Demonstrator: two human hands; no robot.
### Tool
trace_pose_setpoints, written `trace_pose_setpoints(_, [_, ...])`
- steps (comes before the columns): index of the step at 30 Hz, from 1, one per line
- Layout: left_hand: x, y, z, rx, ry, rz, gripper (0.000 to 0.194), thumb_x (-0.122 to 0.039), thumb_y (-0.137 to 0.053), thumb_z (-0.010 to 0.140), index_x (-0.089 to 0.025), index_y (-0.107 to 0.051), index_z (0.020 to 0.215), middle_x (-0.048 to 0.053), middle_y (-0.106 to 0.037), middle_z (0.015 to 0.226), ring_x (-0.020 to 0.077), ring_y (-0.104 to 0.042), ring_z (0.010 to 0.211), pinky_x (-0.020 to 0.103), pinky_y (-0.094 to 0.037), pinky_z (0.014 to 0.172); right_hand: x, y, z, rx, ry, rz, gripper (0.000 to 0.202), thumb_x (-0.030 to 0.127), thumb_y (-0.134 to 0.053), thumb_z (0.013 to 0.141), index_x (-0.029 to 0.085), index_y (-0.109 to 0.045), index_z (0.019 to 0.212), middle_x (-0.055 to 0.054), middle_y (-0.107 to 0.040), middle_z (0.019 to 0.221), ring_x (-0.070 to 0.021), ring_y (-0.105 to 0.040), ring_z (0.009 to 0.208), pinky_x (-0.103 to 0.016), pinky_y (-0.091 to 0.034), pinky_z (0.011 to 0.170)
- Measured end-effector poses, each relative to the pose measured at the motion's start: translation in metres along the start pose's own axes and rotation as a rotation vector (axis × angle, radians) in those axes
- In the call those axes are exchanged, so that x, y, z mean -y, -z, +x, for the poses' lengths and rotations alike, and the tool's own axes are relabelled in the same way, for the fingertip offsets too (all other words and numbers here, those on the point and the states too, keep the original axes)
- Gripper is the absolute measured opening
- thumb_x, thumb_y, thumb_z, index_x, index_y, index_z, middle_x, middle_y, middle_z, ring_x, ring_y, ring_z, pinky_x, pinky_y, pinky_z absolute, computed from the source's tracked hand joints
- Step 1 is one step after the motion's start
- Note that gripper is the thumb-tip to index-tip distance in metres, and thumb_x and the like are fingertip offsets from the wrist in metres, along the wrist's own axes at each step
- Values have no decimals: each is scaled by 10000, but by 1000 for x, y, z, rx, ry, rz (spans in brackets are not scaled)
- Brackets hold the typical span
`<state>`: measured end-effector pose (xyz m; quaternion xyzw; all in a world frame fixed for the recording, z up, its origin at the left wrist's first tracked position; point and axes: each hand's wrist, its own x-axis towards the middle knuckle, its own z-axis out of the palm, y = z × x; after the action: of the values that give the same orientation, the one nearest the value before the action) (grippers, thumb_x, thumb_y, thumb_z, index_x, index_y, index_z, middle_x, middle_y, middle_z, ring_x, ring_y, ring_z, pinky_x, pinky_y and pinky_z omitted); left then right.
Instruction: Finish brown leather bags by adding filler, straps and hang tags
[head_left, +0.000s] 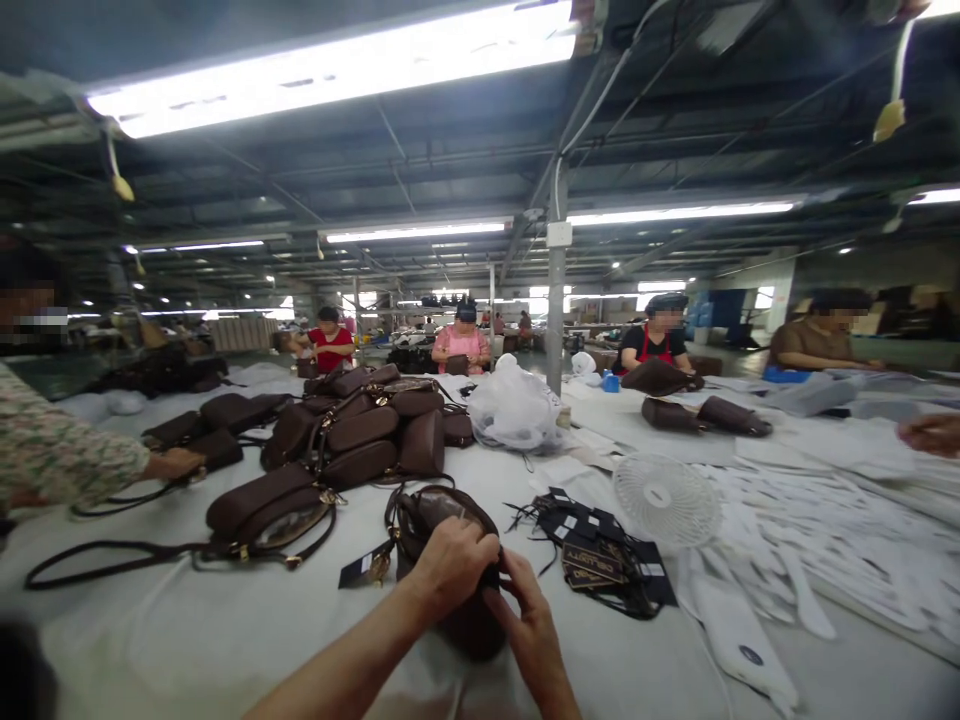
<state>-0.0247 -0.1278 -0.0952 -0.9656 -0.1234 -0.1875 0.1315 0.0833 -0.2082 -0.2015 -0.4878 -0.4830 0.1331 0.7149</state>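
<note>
A dark brown bag (pixel 472 625) stands at the front centre of the white table, its opening facing up. My left hand (pixel 454 562) is closed at the bag's opening, fingers bent together over the rim; what they pinch is too small to make out. My right hand (pixel 529 625) grips the bag's right side, thumb on the front and fingers behind the edge. A black tag (pixel 365 566) with a gold-coloured fitting hangs at the bag's left. Right of the bag lies a pile of black tags (pixel 600 560) with cords.
Brown bags (pixel 364 430) are heaped behind and to the left, one with a long strap (pixel 97 565). A white fan (pixel 664 500) and white strips (pixel 847 550) lie right. A person's hand (pixel 176 463) touches a bag at left. Several people work across the table.
</note>
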Motion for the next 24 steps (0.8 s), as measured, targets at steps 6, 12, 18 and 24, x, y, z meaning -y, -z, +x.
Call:
trace_pose_setpoints(6, [-10,2,0,-34,167,-84,70,-182,-519,892,-184,-581,858,33,-656,854,185,-603,730,280,-386,625,5,-25,15,-214,-126,-171,439,298,-684,693,194,-572,1104,-57,-686,973,-218,-643,844,-326,-532,753])
trace_pose_setpoints(12, [2,11,-1,-120,437,-240,159,-173,-484,900,-182,-585,777,36,-662,790,196,-597,788,301,-382,740,16,-12,19,-65,-134,-275,251,353,-670,702,193,-620,889,-15,-674,759,-193,-602,685,-283,-487,631])
trace_pose_setpoints(18, [6,18,-6,-219,565,-324,198,-191,-507,879,-183,-576,694,44,-639,812,206,-555,843,307,-363,748,22,1,14,-32,-100,-303,245,295,-636,700,204,-611,926,-7,-670,780,-185,-590,684,-281,-483,646])
trace_pose_setpoints(24, [10,18,-14,-304,659,-405,215,-194,-517,860,-187,-570,651,28,-609,762,189,-531,802,293,-371,727,25,35,14,0,-69,-352,259,302,-644,712,213,-609,953,-15,-675,827,-196,-605,743,-292,-484,693])
